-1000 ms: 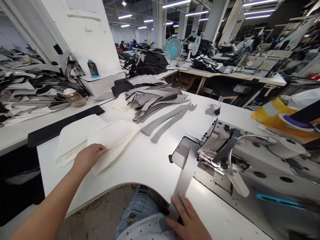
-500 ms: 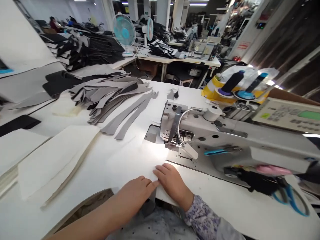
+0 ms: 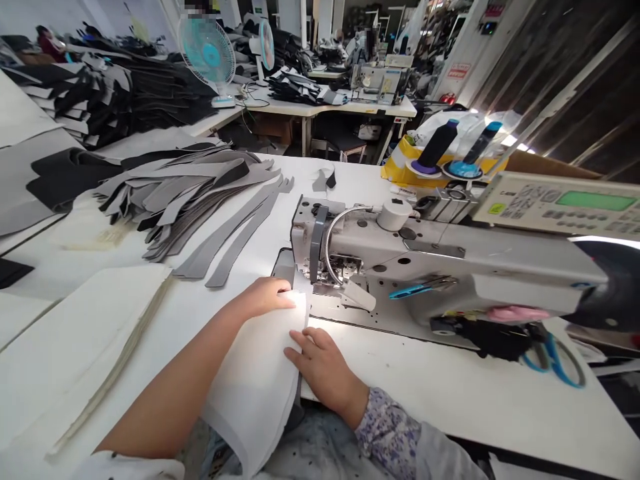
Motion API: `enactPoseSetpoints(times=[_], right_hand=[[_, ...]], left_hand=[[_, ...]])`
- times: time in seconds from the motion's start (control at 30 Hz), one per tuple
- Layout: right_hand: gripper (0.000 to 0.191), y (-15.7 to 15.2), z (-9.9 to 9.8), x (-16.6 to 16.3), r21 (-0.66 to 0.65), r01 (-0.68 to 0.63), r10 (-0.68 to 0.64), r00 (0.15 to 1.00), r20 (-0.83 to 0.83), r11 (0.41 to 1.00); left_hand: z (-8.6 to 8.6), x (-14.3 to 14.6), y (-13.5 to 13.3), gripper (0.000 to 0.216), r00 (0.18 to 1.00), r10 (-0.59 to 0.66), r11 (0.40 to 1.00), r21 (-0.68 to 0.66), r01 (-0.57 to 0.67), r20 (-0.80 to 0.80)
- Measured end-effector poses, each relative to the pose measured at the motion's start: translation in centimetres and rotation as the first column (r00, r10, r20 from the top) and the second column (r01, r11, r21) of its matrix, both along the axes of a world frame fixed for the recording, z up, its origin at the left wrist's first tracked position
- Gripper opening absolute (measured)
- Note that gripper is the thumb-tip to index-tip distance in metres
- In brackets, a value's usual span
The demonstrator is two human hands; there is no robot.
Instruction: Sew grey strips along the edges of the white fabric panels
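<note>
A white fabric piece [image 3: 260, 380] lies over the table edge and runs up to the needle area of the grey sewing machine [image 3: 400, 260]. My left hand [image 3: 265, 297] rests on its far end beside the presser foot, fingers curled down on the cloth. My right hand [image 3: 320, 363] lies flat on the piece's right edge, fingers stretched out, pressing on it. A grey strip shows just under that edge.
A pile of grey cut strips [image 3: 185, 193] lies at the left back. Stacked white pieces [image 3: 80, 333] sit at the left front. Thread cones [image 3: 440, 150], a control panel [image 3: 565, 203] and blue scissors [image 3: 555, 360] are at the right. Fans [image 3: 207, 57] and other tables stand behind.
My left hand left the white stack and brought a white piece to the machine. Both hands moved from the table edge up toward the needle. The view swung right.
</note>
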State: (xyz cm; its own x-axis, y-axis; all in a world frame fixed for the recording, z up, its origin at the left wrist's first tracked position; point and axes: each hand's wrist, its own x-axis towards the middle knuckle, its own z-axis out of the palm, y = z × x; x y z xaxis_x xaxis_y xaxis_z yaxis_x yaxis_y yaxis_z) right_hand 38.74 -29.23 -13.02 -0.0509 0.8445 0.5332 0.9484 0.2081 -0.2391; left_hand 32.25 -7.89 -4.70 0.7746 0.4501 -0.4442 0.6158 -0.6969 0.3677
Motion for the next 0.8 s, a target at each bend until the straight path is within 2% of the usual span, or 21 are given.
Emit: enactPoseSetpoints(times=[0.13,0.23,0.37,0.53,0.8], right_hand=[[0.028,0.3,-0.6,0.1,-0.081,0.075,-0.081,0.994,-0.069,0.994],[0.035,0.4,-0.6,0.2,-0.148,0.091,-0.104,0.991,-0.087,0.985],[0.038,0.6,-0.3,0.3,-0.174,0.080,-0.097,0.991,-0.092,0.981],[0.034,1.0,-0.2,0.3,-0.175,0.064,-0.076,0.995,-0.063,0.982],[0.025,1.4,-0.6,0.0,-0.194,0.043,-0.055,0.997,-0.055,0.980]], left_hand=[[0.5,0.0,0.1,0.029,0.998,0.047,0.997,-0.054,-0.045,0.028],[0.7,0.7,-0.1,0.027,0.994,0.112,0.994,-0.013,-0.112,-0.012],[1.1,1.7,-0.4,0.037,0.977,0.201,0.979,0.053,-0.197,-0.066],[1.4,2.3,-0.4,0.033,0.985,0.163,0.983,0.100,-0.156,-0.063],[0.8,2.8,0.0,0.034,0.989,0.117,0.987,0.120,-0.106,-0.093]])
